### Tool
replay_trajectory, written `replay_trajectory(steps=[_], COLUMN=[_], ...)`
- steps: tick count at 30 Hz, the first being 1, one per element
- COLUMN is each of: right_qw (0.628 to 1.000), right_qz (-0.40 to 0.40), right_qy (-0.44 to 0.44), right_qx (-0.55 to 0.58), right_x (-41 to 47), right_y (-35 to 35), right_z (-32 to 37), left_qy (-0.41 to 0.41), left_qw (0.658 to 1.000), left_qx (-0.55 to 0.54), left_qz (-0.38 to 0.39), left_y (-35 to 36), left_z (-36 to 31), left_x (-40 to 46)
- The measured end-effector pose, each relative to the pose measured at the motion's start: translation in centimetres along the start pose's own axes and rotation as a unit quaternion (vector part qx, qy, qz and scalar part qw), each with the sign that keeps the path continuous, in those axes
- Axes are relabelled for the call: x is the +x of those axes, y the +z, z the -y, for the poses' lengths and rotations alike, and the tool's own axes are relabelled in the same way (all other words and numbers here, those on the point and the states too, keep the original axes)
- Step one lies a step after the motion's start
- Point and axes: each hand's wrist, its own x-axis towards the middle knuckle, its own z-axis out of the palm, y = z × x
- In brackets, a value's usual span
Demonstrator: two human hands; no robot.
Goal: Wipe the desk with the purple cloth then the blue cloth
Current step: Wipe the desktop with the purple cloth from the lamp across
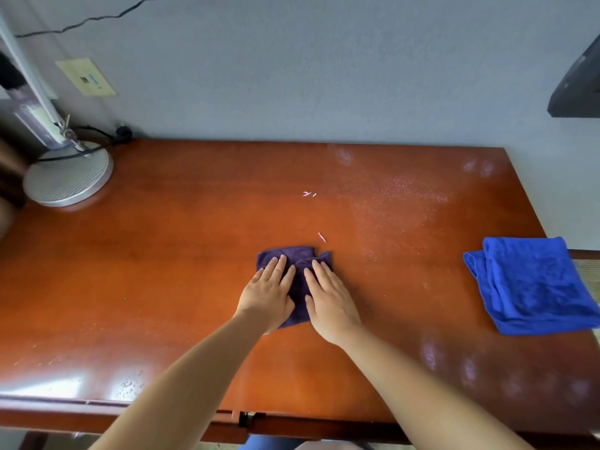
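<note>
Left hand, right hand flat, fingers straight, pressing crumpled purple cloth on reddish wooden desk: purple wipe underway; next, sweep toward pink scraps.

Office: wooden desk, lamp.

There were two cloths on the one desk: one purple cloth lying under the fingers, and one blue cloth well to the right of them. Two hands were there, the left hand and the right hand. Beyond the fingertips lay three small pink scraps. One lamp base stood far left.
</note>
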Motion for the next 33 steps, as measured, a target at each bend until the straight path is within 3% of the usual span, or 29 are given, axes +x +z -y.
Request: replay_trajectory(steps=[10, 26, 33], right_qw=[0.992, 0.993, 0.993], right_qz=[0.107, 0.096, 0.086], right_qy=[-0.043, -0.028, 0.042], right_qx=[-0.057, -0.068, -0.073], right_x=[4.0, 17.9, 20.3], right_y=[-0.2, -1.2, -2.0], right_z=[0.4, 1.0, 0.5], left_qy=[-0.040, -0.133, -0.064], left_qw=[0.999, 0.988, 0.995], left_qx=[-0.016, -0.020, -0.058], left_qz=[-0.033, -0.079, -0.048], left_y=[1.0, -2.0, -4.2], left_z=[2.7, 8.9, 10.1], left_x=[0.8, 10.8, 14.9])
